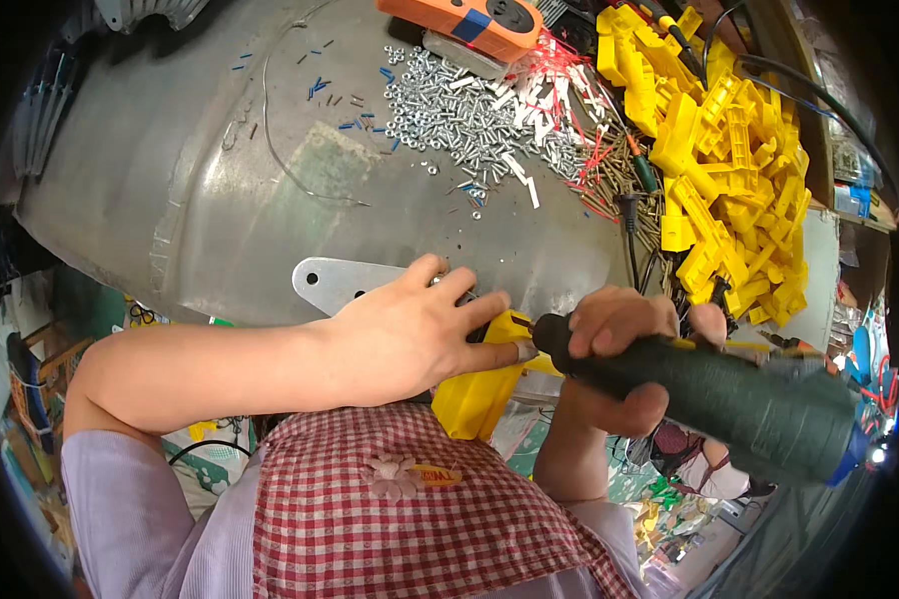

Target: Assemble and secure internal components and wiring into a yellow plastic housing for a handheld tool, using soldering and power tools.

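Observation:
My right hand (619, 324) is wrapped around a dark green electric screwdriver (749, 404), which lies nearly level with its narrow end pointing left. The bit at its tip meets or nearly meets the upper end of a yellow plastic part (474, 401) at the table's near edge. My left hand (400, 329) grips that part, with the thumb close to the bit and the other fingers bent over the top. Under the left hand a flat silver metal plate (332, 284) with a rounded end and holes sticks out to the left. Where plate and yellow part meet is hidden by my fingers.
A heap of small screws and nuts (459, 115) covers the far middle of the grey table (220, 200). Yellow plastic parts (734, 170) are piled at the right, beside longer brown screws (624, 180). An orange tool (469, 25) lies at the back; a thin wire (275, 130) crosses the table.

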The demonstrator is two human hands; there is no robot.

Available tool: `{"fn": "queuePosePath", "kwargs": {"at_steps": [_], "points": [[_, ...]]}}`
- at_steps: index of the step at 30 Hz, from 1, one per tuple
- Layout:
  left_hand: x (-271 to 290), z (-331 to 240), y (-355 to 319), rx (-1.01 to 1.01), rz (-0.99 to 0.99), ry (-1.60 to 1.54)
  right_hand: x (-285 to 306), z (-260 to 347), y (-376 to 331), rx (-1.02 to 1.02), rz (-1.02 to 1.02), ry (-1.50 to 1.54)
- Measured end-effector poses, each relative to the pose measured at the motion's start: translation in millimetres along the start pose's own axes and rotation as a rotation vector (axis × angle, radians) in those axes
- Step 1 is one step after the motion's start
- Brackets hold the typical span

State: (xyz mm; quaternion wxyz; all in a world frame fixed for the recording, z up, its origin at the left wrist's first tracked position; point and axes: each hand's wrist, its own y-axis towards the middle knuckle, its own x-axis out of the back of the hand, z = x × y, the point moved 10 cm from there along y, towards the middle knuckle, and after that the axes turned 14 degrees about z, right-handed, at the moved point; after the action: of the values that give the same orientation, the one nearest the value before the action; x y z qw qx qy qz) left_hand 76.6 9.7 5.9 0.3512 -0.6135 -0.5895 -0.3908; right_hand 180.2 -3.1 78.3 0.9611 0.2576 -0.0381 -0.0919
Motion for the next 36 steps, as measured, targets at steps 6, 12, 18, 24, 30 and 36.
{"fn": "queuePosePath", "kwargs": {"at_steps": [6,12,18,24,30,36], "points": [[3,1,0,-0.026,-0.025,-0.002,-32,1,15,0.114,0.534,0.070],[2,-2,1,0.000,0.046,0.032,-18,-18,6,-0.043,0.178,0.161],[-2,-4,1,-0.011,0.042,0.103,-11,13,-5,-0.021,-0.009,-0.016],[9,11,-13,-0.002,-0.099,-0.087,60,25,-39,-0.149,-0.337,0.314],[6,37,-10,0.240,-0.077,-0.320,134,27,-82,0.003,-0.445,0.619],[0,39,-7,0.223,-0.039,-0.301,139,-26,-127,-0.092,-0.738,0.677]]}}
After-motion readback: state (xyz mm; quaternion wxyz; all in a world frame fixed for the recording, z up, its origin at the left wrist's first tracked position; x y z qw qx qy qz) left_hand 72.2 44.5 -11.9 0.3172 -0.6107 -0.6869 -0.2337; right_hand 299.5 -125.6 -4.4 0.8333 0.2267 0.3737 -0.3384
